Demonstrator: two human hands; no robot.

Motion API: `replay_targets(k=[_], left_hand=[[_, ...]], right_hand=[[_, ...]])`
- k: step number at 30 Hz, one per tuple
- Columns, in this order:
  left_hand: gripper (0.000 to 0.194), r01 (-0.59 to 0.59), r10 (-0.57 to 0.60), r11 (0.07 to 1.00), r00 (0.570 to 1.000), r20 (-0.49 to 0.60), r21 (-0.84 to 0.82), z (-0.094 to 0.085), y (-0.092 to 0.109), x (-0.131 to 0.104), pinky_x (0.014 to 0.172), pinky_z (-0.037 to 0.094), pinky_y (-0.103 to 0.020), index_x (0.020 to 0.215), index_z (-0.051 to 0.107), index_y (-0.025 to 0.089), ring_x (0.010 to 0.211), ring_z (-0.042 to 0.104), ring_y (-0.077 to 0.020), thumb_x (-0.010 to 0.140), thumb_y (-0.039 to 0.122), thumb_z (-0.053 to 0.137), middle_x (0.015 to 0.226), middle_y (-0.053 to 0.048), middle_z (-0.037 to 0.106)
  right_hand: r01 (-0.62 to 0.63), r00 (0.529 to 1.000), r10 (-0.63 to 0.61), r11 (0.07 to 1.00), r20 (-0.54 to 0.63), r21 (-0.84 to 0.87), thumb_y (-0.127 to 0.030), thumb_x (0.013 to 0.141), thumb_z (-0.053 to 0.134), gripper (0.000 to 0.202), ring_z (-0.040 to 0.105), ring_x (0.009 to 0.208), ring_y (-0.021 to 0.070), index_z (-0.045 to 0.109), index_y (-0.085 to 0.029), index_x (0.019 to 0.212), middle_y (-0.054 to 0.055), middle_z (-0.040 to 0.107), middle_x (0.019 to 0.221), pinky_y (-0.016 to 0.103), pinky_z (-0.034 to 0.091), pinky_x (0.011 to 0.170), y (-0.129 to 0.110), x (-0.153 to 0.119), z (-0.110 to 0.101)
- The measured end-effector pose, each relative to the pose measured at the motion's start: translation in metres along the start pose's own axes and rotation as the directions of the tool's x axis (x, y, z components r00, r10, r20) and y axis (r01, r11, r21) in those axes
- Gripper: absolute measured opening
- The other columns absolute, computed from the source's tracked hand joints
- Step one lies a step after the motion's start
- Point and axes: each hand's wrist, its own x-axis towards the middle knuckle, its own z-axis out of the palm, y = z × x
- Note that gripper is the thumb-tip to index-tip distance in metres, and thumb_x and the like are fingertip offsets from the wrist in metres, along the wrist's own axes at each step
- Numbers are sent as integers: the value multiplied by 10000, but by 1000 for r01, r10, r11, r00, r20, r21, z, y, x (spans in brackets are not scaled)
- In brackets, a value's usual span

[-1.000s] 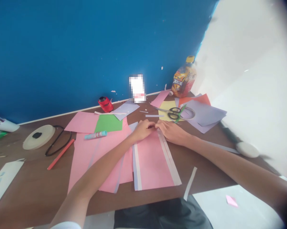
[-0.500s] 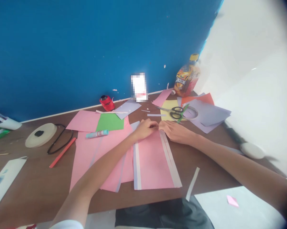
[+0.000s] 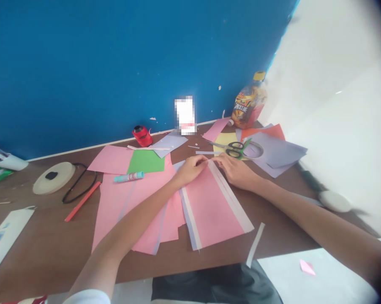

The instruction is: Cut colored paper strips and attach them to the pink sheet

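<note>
A pink sheet of paper [image 3: 214, 211] lies turned on the table, with a white strip [image 3: 231, 196] down its right side and white and lavender strips down its left. My left hand [image 3: 192, 169] is closed in a pinch at the sheet's top edge. Close to its fingertips, my right hand [image 3: 236, 171] has its thumb and forefinger together at the upper end of the right white strip; what lies between them is too small to make out. More pink sheets [image 3: 111, 211] lie under my left forearm.
Scissors [image 3: 235, 153] and a tape roll [image 3: 254, 150] rest on coloured papers behind my right hand. A glue stick [image 3: 129, 177], a green sheet [image 3: 146, 161], a red can-like item [image 3: 142, 136] and a red stick [image 3: 83, 202] are to the left. A drink bottle [image 3: 248, 105] stands at the back right.
The pink sheet has turned, its near end swinging to the right. My right hand's fingers have shifted slightly up and become less tightly curled; my left hand stays at the top edge.
</note>
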Motion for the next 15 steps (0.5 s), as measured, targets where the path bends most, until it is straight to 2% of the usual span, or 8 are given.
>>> replay_targets(k=[3, 5, 10, 13, 15], left_hand=[[276, -17, 17, 1000, 1000, -12, 5, 1, 2, 0, 782, 434, -289, 975, 659, 189, 854, 618, -176, 915, 382, 470, 952, -37, 697], [270, -21, 21, 1000, 1000, -9, 13, 1, 2, 0, 787, 436, -290, 980, 658, 187, 861, 622, -177, 914, 371, 472, 956, -40, 701], [270, -17, 17, 999, 1000, 8, 42, 1, 4, -1, 772, 435, -286, 951, 658, 189, 843, 621, -173, 916, 377, 467, 919, -34, 701], [274, -18, 17, 998, 1000, 15, 57, 1, 3, -1, 758, 426, -283, 952, 660, 195, 831, 615, -169, 915, 388, 469, 907, -27, 696], [281, -22, 22, 999, 1000, 13, 48, 1, 3, -1, 757, 420, -282, 938, 658, 195, 829, 610, -167, 915, 401, 469, 899, -24, 692]], right_hand=[[-134, 990, 134, 991, -38, -15, -177, 971, 329, 343, 590, 927, 237, 465, -184, 1285, 129, 561, 1065, 356, 510, 762, -3, 2, -2], [-158, 987, 158, 987, -33, 0, -210, 983, 339, 315, 593, 981, 235, 507, -202, 1249, 124, 562, 1103, 351, 512, 788, -4, 2, -3], [-85, 995, 86, 996, -44, 9, -244, 985, 396, 232, 608, 965, 216, 611, -219, 1068, 89, 613, 1027, 343, 504, 807, -5, 3, -2], [-40, 996, 38, 999, -77, -22, -244, 973, 432, 202, 603, 978, 222, 623, -213, 1031, 86, 631, 1010, 350, 495, 829, -5, 3, 0], [-51, 996, 49, 999, -77, -20, -253, 968, 448, 187, 603, 962, 221, 624, -210, 1011, 84, 632, 998, 345, 496, 809, -3, 3, 2]])
